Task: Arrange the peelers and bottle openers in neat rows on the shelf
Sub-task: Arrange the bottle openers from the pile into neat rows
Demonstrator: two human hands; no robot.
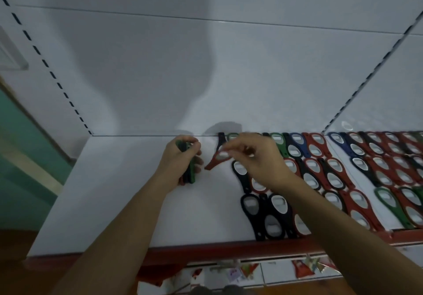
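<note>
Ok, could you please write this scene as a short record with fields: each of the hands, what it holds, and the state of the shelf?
left hand: grips a small stack of openers, green and black
right hand: pinches one red opener by its head
red opener: tilted, handle pointing lower left, at the left end of the rows
shelf: white, with a red front edge
rows of openers: red, black, green and blue, overlapping, on the right part of the shelf

left hand [179,160] curled in a grip, right hand [258,157] pinching.
</note>
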